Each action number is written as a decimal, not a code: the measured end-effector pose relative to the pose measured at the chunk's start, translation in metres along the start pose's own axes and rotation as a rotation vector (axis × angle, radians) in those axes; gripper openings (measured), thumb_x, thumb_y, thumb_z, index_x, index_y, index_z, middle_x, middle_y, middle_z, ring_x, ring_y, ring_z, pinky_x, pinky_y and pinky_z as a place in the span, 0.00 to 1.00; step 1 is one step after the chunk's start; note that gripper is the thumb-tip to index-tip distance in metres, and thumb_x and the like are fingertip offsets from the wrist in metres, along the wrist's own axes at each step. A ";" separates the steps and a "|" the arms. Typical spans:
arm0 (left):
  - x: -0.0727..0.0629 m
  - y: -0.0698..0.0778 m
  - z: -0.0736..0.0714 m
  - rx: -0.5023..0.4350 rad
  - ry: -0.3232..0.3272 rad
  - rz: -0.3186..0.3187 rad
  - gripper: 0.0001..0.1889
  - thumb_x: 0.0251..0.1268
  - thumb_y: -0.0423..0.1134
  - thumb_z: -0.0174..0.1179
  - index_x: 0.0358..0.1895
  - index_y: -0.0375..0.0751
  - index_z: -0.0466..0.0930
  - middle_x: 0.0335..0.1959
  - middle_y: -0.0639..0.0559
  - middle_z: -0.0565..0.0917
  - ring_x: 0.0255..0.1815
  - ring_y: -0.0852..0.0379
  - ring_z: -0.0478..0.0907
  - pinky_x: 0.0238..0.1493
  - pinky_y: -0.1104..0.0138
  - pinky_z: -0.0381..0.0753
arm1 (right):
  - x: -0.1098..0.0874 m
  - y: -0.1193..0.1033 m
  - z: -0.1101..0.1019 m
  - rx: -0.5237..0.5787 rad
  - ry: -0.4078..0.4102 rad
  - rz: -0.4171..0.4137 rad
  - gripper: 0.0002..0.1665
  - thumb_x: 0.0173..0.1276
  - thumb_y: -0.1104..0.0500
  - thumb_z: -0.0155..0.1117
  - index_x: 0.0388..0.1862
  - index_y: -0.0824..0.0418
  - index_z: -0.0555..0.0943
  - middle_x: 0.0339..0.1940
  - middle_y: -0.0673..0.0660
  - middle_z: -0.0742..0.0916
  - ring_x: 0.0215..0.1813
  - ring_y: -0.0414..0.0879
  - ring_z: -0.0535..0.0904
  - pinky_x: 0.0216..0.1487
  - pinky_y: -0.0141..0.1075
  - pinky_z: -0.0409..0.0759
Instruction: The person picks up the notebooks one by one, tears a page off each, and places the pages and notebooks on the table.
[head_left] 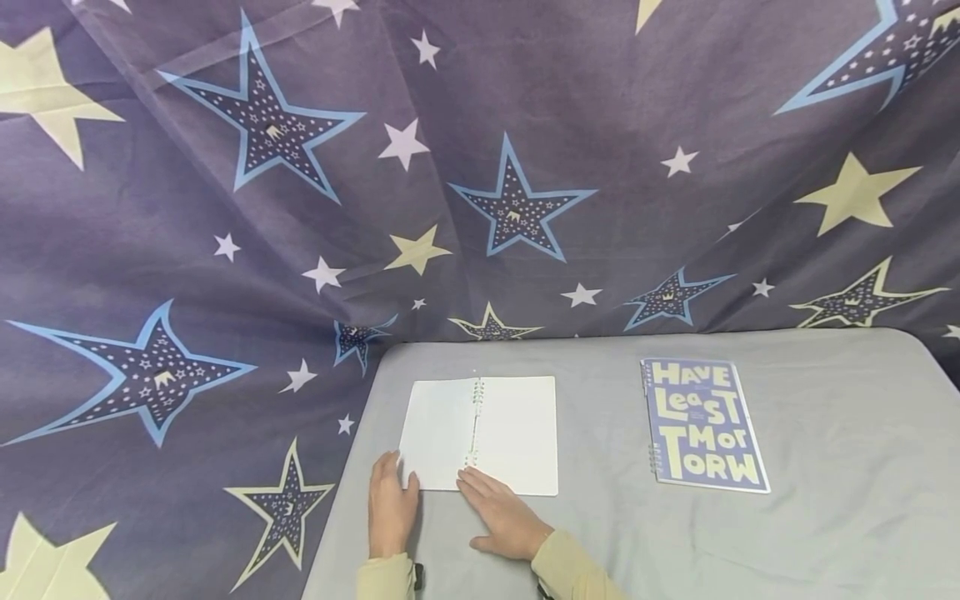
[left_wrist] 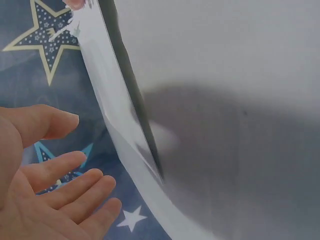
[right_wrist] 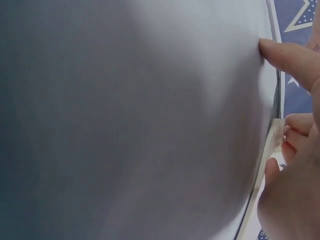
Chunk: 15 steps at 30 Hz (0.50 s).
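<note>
A spiral-bound notebook (head_left: 519, 433) lies open on the bed-like grey surface, with blank white pages on both sides of its rings. At its lower left corner is my left hand (head_left: 392, 507). In the left wrist view, that hand (left_wrist: 65, 185) has its thumb apart from loosely extended fingers, beside the notebook's edge (left_wrist: 107, 85). My right hand (head_left: 504, 518) reaches in from below, its fairly straight fingertips on the lower edge by the rings. The right wrist view shows this hand (right_wrist: 295, 150) partly cut off at the frame's side.
To the right lies a second spiral notebook (head_left: 705, 425), closed, its purple cover bearing large pale letters. A dark cloth (head_left: 600, 108) printed with stars hangs behind and to the left of the grey surface (head_left: 600, 542).
</note>
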<state>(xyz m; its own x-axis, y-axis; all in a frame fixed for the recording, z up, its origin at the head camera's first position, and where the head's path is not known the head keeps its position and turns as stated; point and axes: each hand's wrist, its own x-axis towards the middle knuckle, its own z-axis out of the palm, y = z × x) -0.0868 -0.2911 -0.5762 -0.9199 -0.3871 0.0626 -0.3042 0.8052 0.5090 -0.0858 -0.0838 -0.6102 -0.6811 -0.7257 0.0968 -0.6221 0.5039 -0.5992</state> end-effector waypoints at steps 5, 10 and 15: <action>-0.001 0.007 0.004 -0.016 -0.013 0.012 0.27 0.65 0.33 0.61 0.66 0.27 0.69 0.69 0.28 0.67 0.71 0.30 0.64 0.71 0.43 0.67 | 0.001 0.005 -0.008 0.077 0.034 -0.049 0.44 0.66 0.54 0.66 0.78 0.61 0.60 0.78 0.60 0.66 0.79 0.54 0.59 0.78 0.50 0.61; -0.004 0.015 0.011 -0.009 -0.055 0.019 0.27 0.67 0.36 0.61 0.68 0.32 0.69 0.71 0.31 0.66 0.73 0.33 0.63 0.72 0.44 0.66 | 0.004 0.019 -0.027 0.146 0.072 -0.016 0.40 0.70 0.56 0.63 0.78 0.58 0.61 0.76 0.56 0.70 0.76 0.52 0.65 0.77 0.47 0.63; -0.009 0.028 0.019 -0.012 -0.104 0.034 0.27 0.69 0.40 0.60 0.69 0.36 0.69 0.73 0.36 0.66 0.74 0.36 0.62 0.73 0.44 0.66 | 0.007 0.043 -0.046 0.106 0.104 0.058 0.40 0.71 0.55 0.62 0.77 0.63 0.60 0.75 0.60 0.71 0.76 0.54 0.65 0.78 0.47 0.62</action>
<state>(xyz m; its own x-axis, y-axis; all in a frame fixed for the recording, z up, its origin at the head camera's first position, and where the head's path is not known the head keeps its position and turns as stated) -0.0919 -0.2571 -0.5789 -0.9504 -0.3109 -0.0093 -0.2704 0.8113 0.5183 -0.1351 -0.0456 -0.5993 -0.7546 -0.6414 0.1384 -0.5400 0.4872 -0.6863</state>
